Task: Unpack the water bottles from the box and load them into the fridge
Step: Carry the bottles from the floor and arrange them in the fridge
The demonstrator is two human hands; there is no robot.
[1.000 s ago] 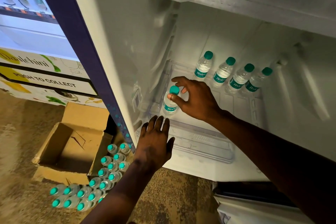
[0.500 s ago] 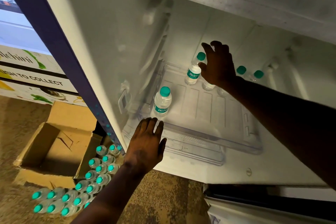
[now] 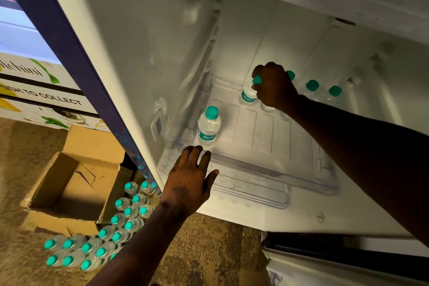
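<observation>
Open brown cardboard box point(image 3: 67, 193) sits on the floor, left of the white fridge point(image 3: 144, 42). Clear plastic water bottles with teal caps point(image 3: 97, 241) lie clustered beside the box, below the fridge's front edge. Left hand point(image 3: 189, 183), fingers spread and relaxed, rests on the front rim of the fridge's clear plastic shelf point(image 3: 267, 169). One upright bottle point(image 3: 209, 126) stands on that shelf's front left corner. Right hand point(image 3: 274, 86) grips the back-row bottle point(image 3: 248, 95) by its cap, at the fridge's rear.
</observation>
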